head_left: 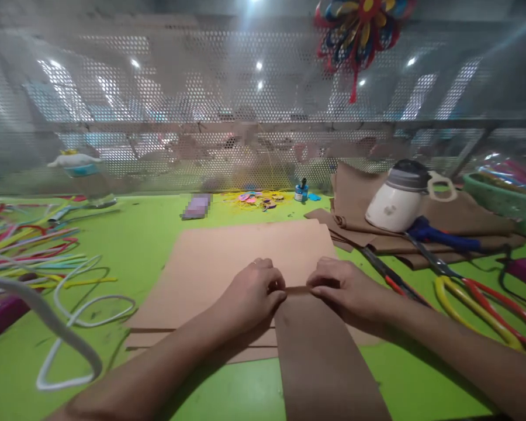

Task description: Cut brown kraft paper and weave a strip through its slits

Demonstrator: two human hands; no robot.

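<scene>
A long brown strip (324, 356) runs from the near edge of the view up to a narrow folded edge between my hands. My left hand (258, 286) pinches the left end of that edge between thumb and fingers. At its right end, my right hand (339, 286) pinches the strip in the same way. Under both hands lies a stack of light tan sheets (241, 251), its layers showing at the lower left. The strip's near end runs out of view.
Coloured cords (39, 245) and a white cord cover the left side. On the right are scissors (477, 298), a cup (394, 199) on folded brown material (355, 193), and a green basket (499, 199). A perforated metal screen (228, 99) stands behind the green table (149, 216).
</scene>
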